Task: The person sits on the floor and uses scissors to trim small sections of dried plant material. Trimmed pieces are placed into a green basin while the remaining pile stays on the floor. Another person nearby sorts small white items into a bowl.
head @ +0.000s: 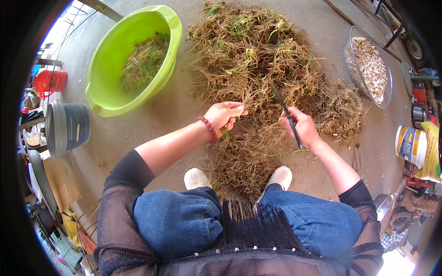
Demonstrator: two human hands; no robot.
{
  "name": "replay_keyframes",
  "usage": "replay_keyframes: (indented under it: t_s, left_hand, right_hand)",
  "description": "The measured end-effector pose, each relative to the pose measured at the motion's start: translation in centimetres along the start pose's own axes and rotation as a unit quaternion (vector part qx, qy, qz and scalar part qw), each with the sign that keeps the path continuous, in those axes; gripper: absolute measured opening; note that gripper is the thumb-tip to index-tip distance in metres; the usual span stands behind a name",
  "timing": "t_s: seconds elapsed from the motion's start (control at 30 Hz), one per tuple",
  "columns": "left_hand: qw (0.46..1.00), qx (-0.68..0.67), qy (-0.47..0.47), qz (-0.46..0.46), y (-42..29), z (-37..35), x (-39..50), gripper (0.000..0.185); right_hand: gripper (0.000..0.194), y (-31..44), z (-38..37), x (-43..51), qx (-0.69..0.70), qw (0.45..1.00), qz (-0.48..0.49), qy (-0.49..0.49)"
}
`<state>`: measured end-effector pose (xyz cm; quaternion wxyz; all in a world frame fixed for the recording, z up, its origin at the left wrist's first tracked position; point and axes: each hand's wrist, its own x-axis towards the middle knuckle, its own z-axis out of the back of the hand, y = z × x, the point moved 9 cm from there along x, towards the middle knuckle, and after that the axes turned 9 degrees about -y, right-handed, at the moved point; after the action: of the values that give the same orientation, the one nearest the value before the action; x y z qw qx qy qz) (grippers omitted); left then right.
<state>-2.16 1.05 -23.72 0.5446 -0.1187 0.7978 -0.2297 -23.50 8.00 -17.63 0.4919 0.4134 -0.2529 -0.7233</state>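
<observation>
My left hand [226, 116], with a red bead bracelet at the wrist, pinches a small rooted plant [246, 103] between thumb and fingers. My right hand [303, 127] grips a dark knife [280, 98] by its black handle, the narrow blade pointing away from me over the plants. The blade is apart from the left hand. Ahead lies a large heap of dry, rooted plants [255, 51] with some green shoots. A looser pile of brown roots [245, 162] lies between my shoes. Another root heap [340, 110] sits beyond my right hand.
A lime-green plastic basin [103, 69] holding grassy plants [148, 60] stands front left. Front right is a clear bowl [350, 65] of small whitish pieces [371, 69]. A bucket [69, 127] and a red container [51, 81] stand left; a labelled white bucket [411, 146] stands right.
</observation>
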Motion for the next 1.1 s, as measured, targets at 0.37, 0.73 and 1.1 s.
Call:
replay_keyframes:
  t_s: [0.37, 0.73, 1.1]
  left_hand:
    - [0.995, -0.020, -0.049, -0.087, -0.9, 0.9, 0.6, 0.023]
    - [0.998, -0.041, -0.040, -0.034, -0.1, 0.5, 0.1, 0.015]
    - [1.000, 0.018, -0.017, -0.019, 0.7, 0.4, -0.4, 0.011]
  right_hand:
    - [0.050, 2.0, -4.7, -2.1, -0.033, 0.996, -0.011, 0.078]
    - [0.055, 2.4, -5.1, -2.2, -0.036, 0.995, -0.027, 0.090]
    - [0.049, 3.0, -5.3, -2.7, -0.039, 0.995, -0.022, 0.086]
